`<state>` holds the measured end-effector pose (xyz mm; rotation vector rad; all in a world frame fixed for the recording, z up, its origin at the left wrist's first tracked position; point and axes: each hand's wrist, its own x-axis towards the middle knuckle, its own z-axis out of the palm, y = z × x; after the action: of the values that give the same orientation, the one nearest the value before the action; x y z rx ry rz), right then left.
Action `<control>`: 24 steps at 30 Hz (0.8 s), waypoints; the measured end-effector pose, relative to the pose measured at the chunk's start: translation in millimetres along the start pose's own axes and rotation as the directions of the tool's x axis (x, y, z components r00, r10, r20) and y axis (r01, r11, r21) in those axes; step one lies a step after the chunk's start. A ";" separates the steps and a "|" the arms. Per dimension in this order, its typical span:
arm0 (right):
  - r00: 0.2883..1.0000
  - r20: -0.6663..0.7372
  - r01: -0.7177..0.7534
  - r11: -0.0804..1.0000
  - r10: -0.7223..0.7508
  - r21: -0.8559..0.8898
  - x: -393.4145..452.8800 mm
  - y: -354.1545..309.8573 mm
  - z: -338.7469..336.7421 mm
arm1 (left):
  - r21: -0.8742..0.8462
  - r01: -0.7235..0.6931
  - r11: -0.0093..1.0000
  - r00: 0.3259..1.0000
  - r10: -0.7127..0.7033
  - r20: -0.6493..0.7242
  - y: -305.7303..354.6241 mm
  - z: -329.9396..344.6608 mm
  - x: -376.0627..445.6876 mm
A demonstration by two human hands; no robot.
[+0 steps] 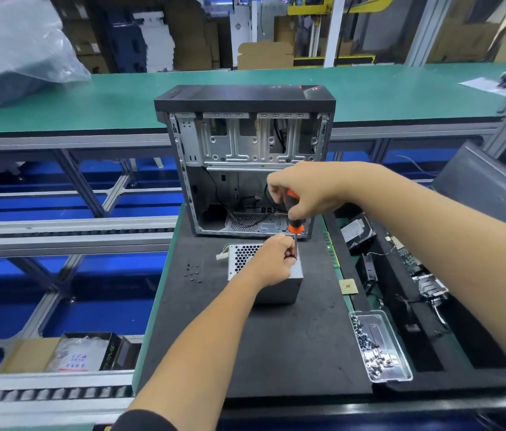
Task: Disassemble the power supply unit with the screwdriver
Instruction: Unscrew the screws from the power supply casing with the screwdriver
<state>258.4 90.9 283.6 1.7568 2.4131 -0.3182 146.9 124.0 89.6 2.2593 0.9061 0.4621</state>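
Both my hands on the screwdriver, over the power supply.

My right hand [309,194] grips the orange-and-black screwdriver [293,223] by its handle; my left hand [273,259] pinches its shaft, resting on the grey perforated metal power supply box [283,286] (on black matting). Small dark loose screws [191,271] lie left of my left hand.

Bright even light, wide-angle bending, blurred edges

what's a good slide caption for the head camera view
Right hand drives a screwdriver into the power supply while the left hand steadies its shaft, before an open computer case.
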 end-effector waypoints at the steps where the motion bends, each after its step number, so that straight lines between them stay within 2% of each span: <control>1: 1.000 0.007 0.012 1.000 -0.013 0.024 -1.3 -0.2 -1.1 | 0.010 -0.004 1.000 1.000 0.004 0.004 0.6 -0.7 0.0; 12: 1.000 -0.001 0.002 1.000 -0.002 0.005 -5.9 1.5 -0.5 | 0.065 0.025 0.998 0.995 -0.031 0.091 8.2 -3.4 9.2; 16: 0.995 -0.070 -0.082 0.995 0.078 -0.063 -4.9 3.0 2.4 | 0.079 0.058 0.995 0.991 -0.066 0.112 7.7 -3.4 11.1; 19: 0.989 -0.041 -0.141 0.989 0.139 -0.044 -4.0 7.8 4.4 | 0.091 0.057 0.994 0.988 -0.070 0.140 6.5 -4.2 11.9; 24: 0.988 -0.077 -0.134 0.991 0.132 -0.022 -5.7 12.0 5.3 | 0.147 0.045 0.988 0.973 -0.077 0.217 8.5 -10.2 16.8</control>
<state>271.5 87.9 278.7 1.9393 2.3217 -0.2061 157.3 135.8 104.1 2.3454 0.9133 0.1165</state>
